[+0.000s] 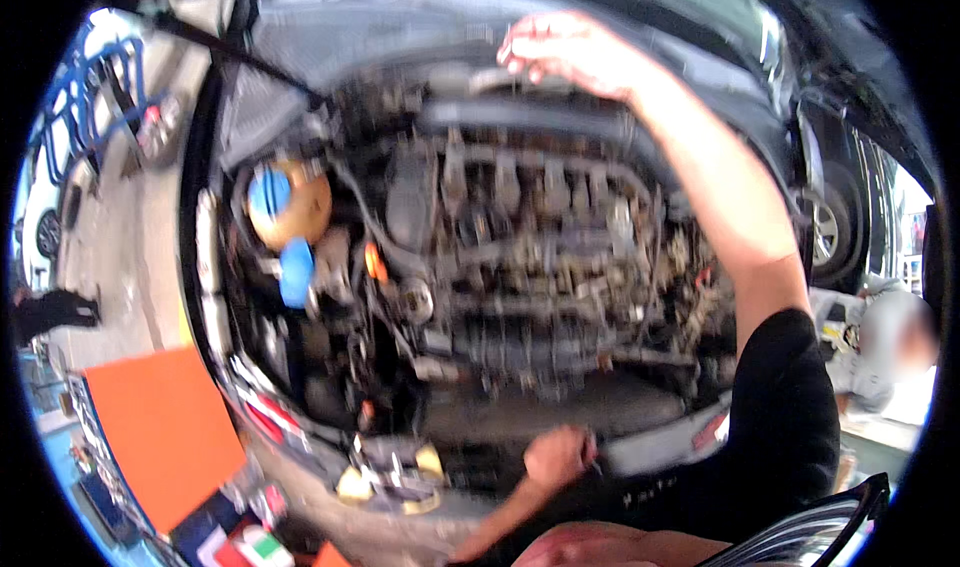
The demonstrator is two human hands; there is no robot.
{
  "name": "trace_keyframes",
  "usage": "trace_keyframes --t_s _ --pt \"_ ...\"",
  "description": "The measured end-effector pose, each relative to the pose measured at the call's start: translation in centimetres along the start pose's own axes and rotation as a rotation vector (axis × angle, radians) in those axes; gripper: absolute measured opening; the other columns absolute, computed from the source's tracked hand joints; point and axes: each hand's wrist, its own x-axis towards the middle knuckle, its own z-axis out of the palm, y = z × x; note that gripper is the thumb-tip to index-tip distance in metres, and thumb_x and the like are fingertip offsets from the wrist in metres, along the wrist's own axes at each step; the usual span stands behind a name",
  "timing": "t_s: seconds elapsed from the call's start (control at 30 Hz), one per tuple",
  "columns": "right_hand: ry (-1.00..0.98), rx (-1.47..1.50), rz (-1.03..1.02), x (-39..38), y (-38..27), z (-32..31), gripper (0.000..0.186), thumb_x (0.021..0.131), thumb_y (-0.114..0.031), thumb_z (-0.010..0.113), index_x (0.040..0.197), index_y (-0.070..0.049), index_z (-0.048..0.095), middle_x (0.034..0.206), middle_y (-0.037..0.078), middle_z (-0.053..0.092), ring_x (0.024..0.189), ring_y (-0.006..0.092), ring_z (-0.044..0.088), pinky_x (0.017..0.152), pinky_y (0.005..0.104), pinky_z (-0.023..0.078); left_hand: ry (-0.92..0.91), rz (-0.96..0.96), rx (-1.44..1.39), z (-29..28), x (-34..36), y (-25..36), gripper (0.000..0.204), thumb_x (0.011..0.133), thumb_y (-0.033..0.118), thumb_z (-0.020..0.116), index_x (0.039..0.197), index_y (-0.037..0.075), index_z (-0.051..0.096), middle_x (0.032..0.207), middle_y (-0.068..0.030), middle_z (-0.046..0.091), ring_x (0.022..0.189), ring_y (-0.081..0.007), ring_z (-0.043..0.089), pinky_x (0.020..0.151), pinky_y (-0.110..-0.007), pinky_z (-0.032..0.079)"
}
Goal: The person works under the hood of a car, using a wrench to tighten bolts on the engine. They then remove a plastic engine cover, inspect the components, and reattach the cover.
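Observation:
An engine bay (520,267) fills the middle of the head view, blurred by motion. My right arm reaches across its right side, and my right hand (570,52) is raised at the far edge, over the rear of the bay. Its fingers are extended and loosely bent, with nothing visible in them. My left hand (560,455) is closed in a fist by the car's front edge. A small dark thing may be in it, too blurred to name. At the left of the bay sit a yellowish round reservoir (305,207) with a blue cap (269,196) and another blue cap (297,273).
A dark rod (240,62) slants down to the bay's left rear. An orange panel (160,432) stands at the lower left, near tools and boxes. Yellow-and-grey items (395,477) lie below the front edge. Another person (890,342) is at the right, by a car wheel (825,232).

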Motion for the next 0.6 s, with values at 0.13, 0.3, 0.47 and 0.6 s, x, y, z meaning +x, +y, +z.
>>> trace_keyframes --t_s 0.13,0.3,0.47,0.6 --pt "-0.074 -0.061 0.074 -5.5 2.6 6.8 0.022 0.102 -0.02 0.066 0.116 -0.003 0.069 0.1 0.003 0.071 0.089 0.0109 0.068 0.081 0.0277 0.058 0.235 0.095 -0.039 0.8 0.0 0.0 0.023 0.086 0.031 0.075 0.096 0.011 0.069 0.077 -0.0091 0.063 0.065 -0.0286 0.064 0.057 -0.041 0.052" --pt "-0.165 -0.162 0.327 -9.5 7.0 17.9 0.021 0.099 -0.014 0.07 0.116 -0.002 0.075 0.096 0.004 0.074 0.082 0.0111 0.07 0.079 0.0293 0.06 0.354 0.11 0.005 1.1 -0.5 -0.2 0.03 0.083 0.03 0.076 0.103 0.011 0.066 0.082 -0.003 0.063 0.07 -0.023 0.065 0.062 -0.037 0.053" --pt "-0.24 -0.598 0.037 -10.7 10.5 24.2 0.02 0.092 -0.011 0.072 0.11 -0.004 0.075 0.099 0.012 0.073 0.091 0.0238 0.073 0.082 0.0357 0.059 0.412 0.12 0.032 1.2 -0.5 -0.2 0.029 0.084 0.032 0.074 0.104 0.012 0.066 0.084 -0.002 0.063 0.072 -0.0211 0.065 0.063 -0.035 0.053" --pt "-0.098 -0.52 0.042 -10.0 12.3 26.1 0.019 0.089 -0.009 0.071 0.106 -0.002 0.075 0.096 0.015 0.074 0.088 0.0272 0.073 0.082 0.0374 0.059 0.458 0.123 0.05 1.3 -0.5 -0.2 0.028 0.084 0.032 0.074 0.102 0.012 0.066 0.084 -0.0014 0.063 0.072 -0.02 0.065 0.063 -0.034 0.052"
